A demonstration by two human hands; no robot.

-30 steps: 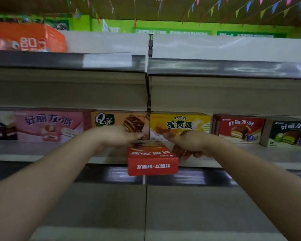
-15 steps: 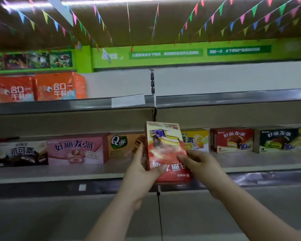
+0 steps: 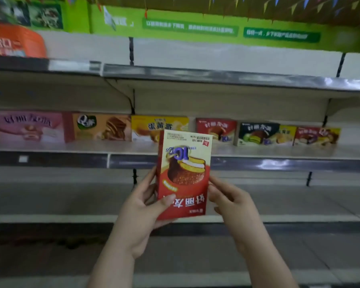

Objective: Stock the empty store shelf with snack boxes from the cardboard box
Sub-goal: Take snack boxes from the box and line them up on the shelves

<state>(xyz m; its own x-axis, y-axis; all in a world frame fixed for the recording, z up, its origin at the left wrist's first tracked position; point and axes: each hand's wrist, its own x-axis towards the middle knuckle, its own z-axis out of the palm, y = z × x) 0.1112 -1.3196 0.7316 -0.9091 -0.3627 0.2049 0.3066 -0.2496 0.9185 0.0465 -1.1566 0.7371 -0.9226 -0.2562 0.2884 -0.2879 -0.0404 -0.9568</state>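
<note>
A red snack box (image 3: 183, 175) with a chocolate pie picture stands on end, upside down, in front of the shelves at the middle of the view. My left hand (image 3: 143, 204) grips its lower left side, thumb across the front. My right hand (image 3: 231, 198) pinches its right edge with the fingertips. Behind the box runs the middle shelf (image 3: 279, 151) with a row of snack boxes at its back. The cardboard box is out of view.
The row holds a pink box (image 3: 29, 126), an orange box (image 3: 101, 127), a yellow box (image 3: 154, 126), a red box (image 3: 216, 128), a dark green box (image 3: 258, 134) and more to the right. A bare shelf (image 3: 50, 196) lies below. Orange cartons (image 3: 13, 41) sit top left.
The box went from lying flat and low between both hands to standing on end, front facing me. The view shifted left and tilted, so more of the lower shelves shows.
</note>
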